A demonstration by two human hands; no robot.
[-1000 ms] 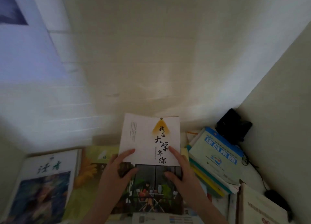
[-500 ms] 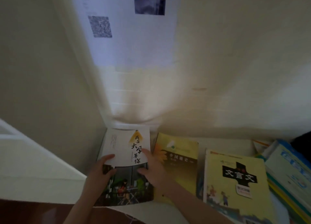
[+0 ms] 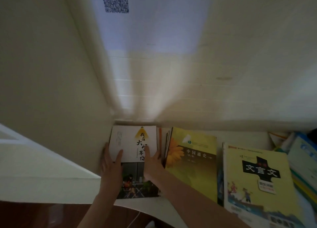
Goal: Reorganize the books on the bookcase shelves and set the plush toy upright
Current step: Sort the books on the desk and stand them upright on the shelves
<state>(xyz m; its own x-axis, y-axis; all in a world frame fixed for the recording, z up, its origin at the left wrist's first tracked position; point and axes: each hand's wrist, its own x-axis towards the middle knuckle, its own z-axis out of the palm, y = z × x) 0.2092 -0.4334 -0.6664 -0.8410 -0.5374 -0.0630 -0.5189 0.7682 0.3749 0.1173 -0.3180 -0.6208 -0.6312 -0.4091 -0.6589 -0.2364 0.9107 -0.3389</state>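
- Moved since one second ago: white book (image 3: 132,142) has gone from mid-shelf, over the other books, to the far-left corner. Its left edge is now against the side panel (image 3: 51,90) of the bookcase.
- Bookcase shelf (image 3: 240,137): pale, with a bare strip along the far edge. A sheet with a QR code (image 3: 116,0) hangs on the back wall above.
- Blue-and-yellow book (image 3: 257,185), black cross on the cover: flat, cover up, near right.
- Yellow sunflower book (image 3: 193,167): flat, cover up, just right of the white book. A few thin spines show between the two.
- Side stack (image 3: 301,159): several books piled at the far right, askew.
- White book: flat, cover up. What lies under it is hidden.
- Left hand (image 3: 111,164): thumb on the cover, fingers wrapped round the book's left edge.
- Right hand (image 3: 152,162): thumb on the cover, fingers curled at the right edge. Both hands clasp the book from the near side.
- Progress (judgement): early. One book is being seated in the corner, and every visible book lies flat, none on its spine. The right stack looks unsorted. Plush toy is not in view, so that step cannot be assessed.
- Left to do, as I read it: release the white book, then gather the remaining books against it.
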